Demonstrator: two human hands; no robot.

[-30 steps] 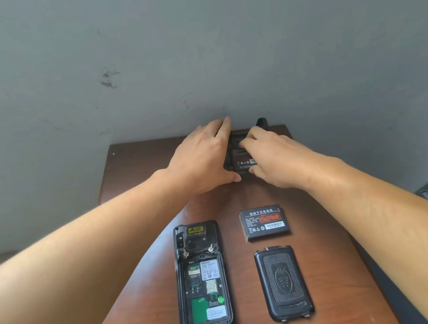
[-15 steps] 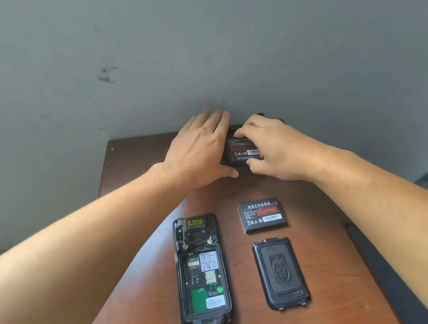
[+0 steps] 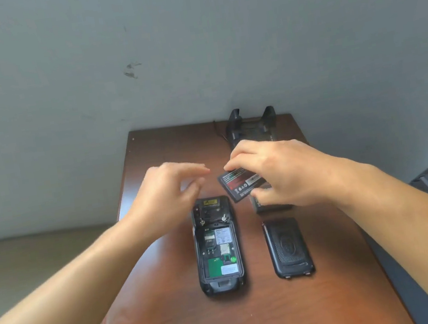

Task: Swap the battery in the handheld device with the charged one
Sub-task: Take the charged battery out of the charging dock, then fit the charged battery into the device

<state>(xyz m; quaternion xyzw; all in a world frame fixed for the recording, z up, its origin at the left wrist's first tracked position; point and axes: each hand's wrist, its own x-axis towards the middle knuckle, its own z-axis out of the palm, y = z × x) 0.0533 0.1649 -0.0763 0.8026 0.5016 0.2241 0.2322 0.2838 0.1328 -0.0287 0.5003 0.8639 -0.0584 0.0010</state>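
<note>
Above the table, black red-labelled battery, tilted

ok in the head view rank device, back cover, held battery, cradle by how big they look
1. device
2. back cover
3. cradle, partly hidden by the right hand and farther off, so unsure against
4. held battery

Both bare forearms reach forward, palms down. The left hand hovers with fingers loosely spread, seemingly holding nothing. The right hand pinches a flat black rectangular battery with red label between thumb and fingertips.
</note>
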